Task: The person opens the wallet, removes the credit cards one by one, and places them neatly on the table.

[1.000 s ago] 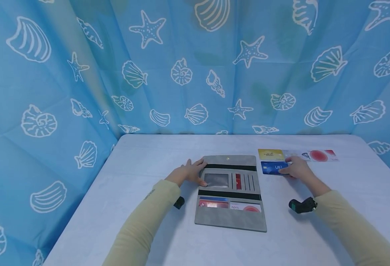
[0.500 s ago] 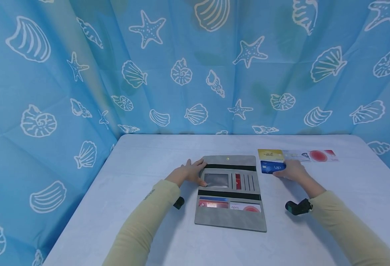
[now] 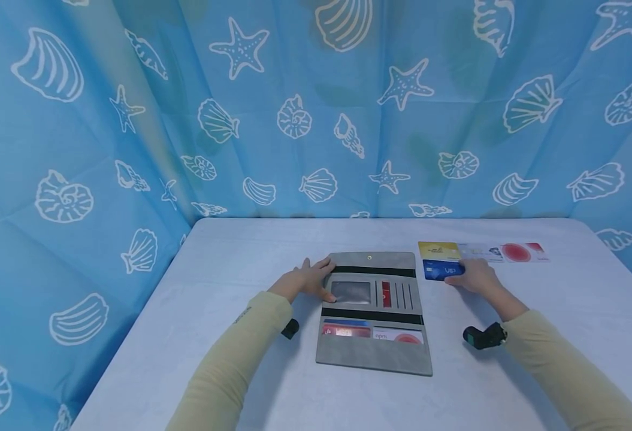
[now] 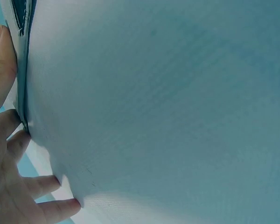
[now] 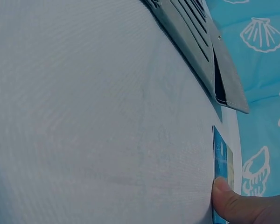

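Observation:
My left hand rests at the left edge of a grey wallet, which lies unfolded on the table. The left wrist view shows the thumb along the wallet's edge and the other fingers spread, nearly straight, on the tabletop. To the right of the wallet, my right hand grips the right end of a blue VIP card. Its thumb presses the card's near edge; the other fingertips are hidden. A yellow card lies directly behind the blue one.
In the back row lie a pale card and a white card with a red circle. Red and white cards sit in the wallet's slots. A blue shell-patterned curtain hangs behind the table.
My right hand has shifted slightly left and back over the blue card, which has moved slightly toward the yellow card. My left hand and the wallet have stayed still.

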Motion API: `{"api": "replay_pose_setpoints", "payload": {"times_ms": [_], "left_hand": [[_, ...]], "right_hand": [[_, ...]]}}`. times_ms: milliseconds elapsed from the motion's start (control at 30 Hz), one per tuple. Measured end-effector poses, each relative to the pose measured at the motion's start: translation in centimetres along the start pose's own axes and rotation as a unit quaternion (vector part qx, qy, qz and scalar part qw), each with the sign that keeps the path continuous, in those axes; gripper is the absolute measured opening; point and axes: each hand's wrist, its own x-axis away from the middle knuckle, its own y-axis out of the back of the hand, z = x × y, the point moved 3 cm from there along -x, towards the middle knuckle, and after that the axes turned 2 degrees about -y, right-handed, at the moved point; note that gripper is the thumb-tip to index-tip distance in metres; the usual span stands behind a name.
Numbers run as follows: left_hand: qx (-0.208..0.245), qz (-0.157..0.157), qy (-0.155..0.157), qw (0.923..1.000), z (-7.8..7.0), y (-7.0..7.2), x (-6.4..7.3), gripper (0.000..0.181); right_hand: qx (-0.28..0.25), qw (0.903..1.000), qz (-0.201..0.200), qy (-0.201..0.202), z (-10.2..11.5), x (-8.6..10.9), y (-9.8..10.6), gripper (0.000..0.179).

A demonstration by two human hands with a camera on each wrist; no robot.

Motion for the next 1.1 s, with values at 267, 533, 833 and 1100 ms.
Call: {"api": "replay_pose_setpoints", "payload": {"times_ms": [267, 533, 833, 1100], "left_hand": [[-0.004, -0.003, 0.002, 1.0000, -0.08, 0.04, 0.09, 0.090], [0.003, 0.002, 0.002, 1.0000, -0.09, 0.03, 0.10, 0.090], [0.006, 0.005, 0.001, 1.0000, 0.00, 0.02, -0.02, 0.090], [0.014, 0.002, 0.005, 0.9999, 0.04, 0.01, -0.07, 0.090]], "right_hand": [[0.025, 0.9996, 0.010, -0.003, 0.22, -0.15, -0.01, 0.076], [0.039, 0.9988, 0.026, -0.014, 0.15, -0.24, -0.15, 0.074], [0.037, 0.9990, 0.024, -0.008, 0.18, -0.27, -0.12, 0.074], [0.017, 0.9990, 0.040, -0.009, 0.21, -0.06, 0.52, 0.079]]}}
